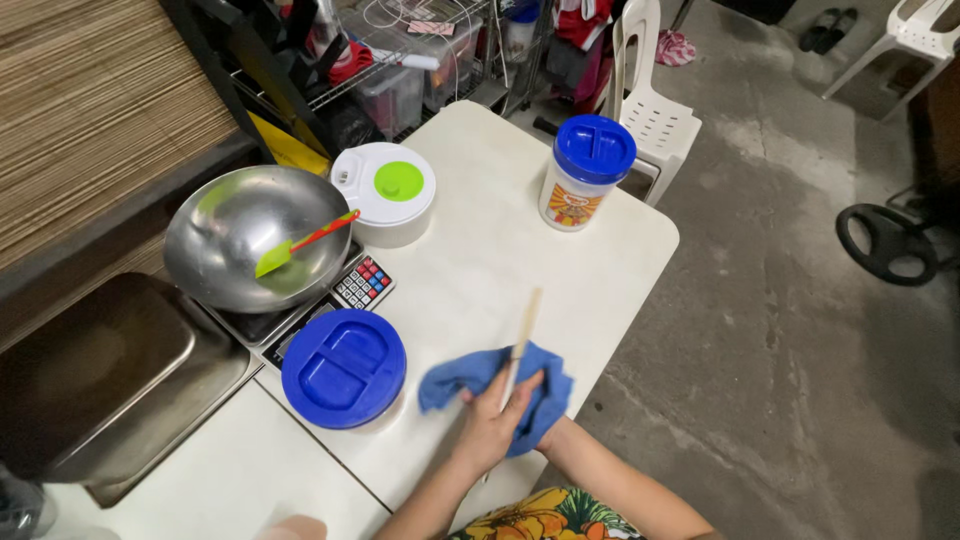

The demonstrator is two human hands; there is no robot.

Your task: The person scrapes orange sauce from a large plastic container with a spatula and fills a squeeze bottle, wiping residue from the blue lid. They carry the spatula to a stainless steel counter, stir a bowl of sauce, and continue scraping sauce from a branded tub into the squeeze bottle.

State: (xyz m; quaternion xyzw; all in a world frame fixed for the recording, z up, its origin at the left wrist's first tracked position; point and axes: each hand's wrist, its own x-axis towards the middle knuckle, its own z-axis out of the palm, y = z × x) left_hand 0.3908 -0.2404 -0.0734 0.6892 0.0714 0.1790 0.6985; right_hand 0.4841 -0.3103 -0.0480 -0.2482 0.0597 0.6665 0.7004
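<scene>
My left hand (488,428) is closed around the lower end of a thin pale wooden stick (524,335), which slants up and away over the white table (470,260). A crumpled blue cloth (470,372) lies under and around that hand. My right hand (548,432) is mostly hidden by the cloth's right side and seems to grip it, with only the wrist and forearm showing. A tub with a round blue lid (343,368) stands just left of the cloth.
A steel bowl (235,235) holding a green spatula with a red handle (298,244) sits on a keypad scale (362,283). Behind are a white spinner with a green knob (386,190) and a blue-lidded tub (585,170). There is a steel tray (100,370) at left and a white chair (652,115) beyond the table.
</scene>
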